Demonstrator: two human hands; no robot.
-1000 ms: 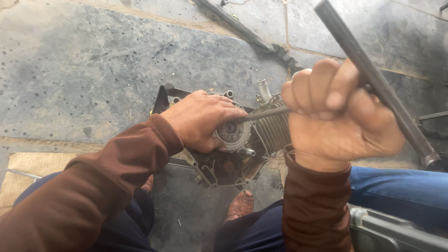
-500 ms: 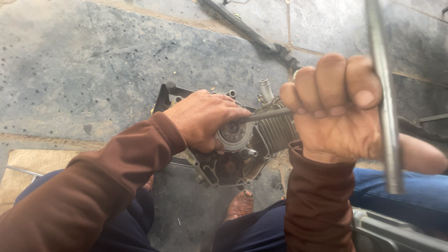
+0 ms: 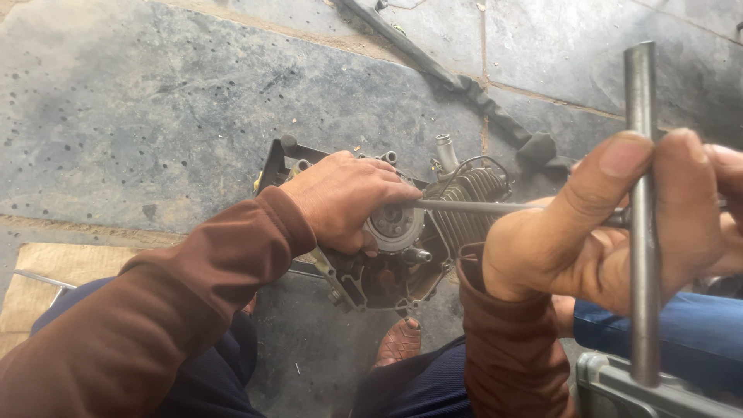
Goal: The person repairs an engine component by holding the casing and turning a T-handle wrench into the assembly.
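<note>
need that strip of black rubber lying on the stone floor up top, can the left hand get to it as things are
Probably not right away: the left hand is pressed on the engine's round hub, and the rubber strip lies beyond the engine.

No packages, labels, signs or screens show anywhere in this view.
</note>
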